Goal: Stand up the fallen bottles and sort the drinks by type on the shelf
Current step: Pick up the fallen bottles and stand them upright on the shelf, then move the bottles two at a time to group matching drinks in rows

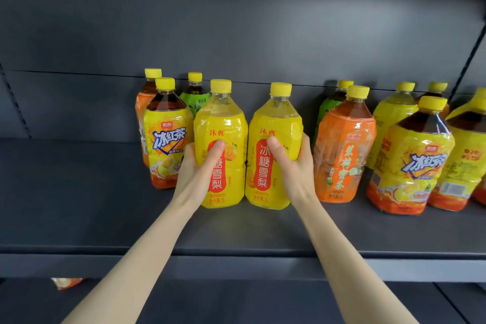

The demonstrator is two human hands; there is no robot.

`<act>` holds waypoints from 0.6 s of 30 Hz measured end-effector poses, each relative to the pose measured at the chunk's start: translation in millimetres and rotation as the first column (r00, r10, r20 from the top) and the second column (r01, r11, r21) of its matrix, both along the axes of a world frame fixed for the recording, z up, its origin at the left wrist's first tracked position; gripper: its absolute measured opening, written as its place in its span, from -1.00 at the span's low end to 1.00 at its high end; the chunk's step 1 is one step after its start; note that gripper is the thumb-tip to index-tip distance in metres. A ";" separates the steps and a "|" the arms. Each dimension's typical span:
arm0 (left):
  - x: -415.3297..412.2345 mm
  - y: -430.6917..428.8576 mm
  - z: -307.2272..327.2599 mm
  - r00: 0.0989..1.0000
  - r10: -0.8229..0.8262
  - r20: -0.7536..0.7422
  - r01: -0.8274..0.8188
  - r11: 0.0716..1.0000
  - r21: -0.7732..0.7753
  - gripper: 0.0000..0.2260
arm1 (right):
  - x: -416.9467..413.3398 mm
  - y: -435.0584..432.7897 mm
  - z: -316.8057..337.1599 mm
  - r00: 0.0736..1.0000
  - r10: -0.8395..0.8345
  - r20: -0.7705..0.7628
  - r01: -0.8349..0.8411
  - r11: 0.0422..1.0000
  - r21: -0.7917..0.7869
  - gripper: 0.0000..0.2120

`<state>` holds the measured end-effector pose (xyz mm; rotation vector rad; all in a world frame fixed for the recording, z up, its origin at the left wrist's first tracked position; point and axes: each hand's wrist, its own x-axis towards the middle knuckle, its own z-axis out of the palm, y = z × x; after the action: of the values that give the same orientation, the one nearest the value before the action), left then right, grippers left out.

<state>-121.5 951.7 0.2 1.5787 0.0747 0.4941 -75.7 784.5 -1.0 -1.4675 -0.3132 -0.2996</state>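
Our left hand is wrapped round the left pear bottle, thumb laid across its red label and fingers curled behind. Our right hand clasps the right pear bottle the same way. Both bottles stand upright near the middle of the shelf, just beside each other (a thin gap shows between their shoulders).

Just left of our left hand stands the left iced tea, upright. Behind it are the back orange bottle and the left green bottle.

Close by our right hand stands the front orange bottle, with the right green bottle behind it. Farther right comes the right iced tea, among more yellow-capped bottles that run to the frame's edge; we cannot tell the types of them all.

Every cap we see is yellow. On the level below, an orange-and-yellow scrap peeks out; we cannot tell what it is.
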 end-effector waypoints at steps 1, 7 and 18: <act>-1.1 -1.0 -0.1 1.000 0.001 0.011 -0.001 1.000 -0.012 -0.49 | -1.9 0.7 0.0 1.000 -0.001 0.004 0.001 1.000 0.006 -0.34; -15.7 -6.8 2.3 0.999 0.016 0.043 -0.015 1.000 -0.017 -0.62 | -24.1 -9.4 5.3 1.000 0.001 0.003 -0.001 0.999 0.046 -0.47; -61.8 -80.0 20.1 0.992 -0.038 0.119 0.038 0.999 0.006 -0.49 | -89.8 -88.6 30.1 0.994 -0.067 0.083 0.056 0.990 0.131 -0.48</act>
<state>-183.3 871.7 20.3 1.5478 -0.0475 0.5578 -165.4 695.9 29.1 -1.3410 -0.3139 -0.4270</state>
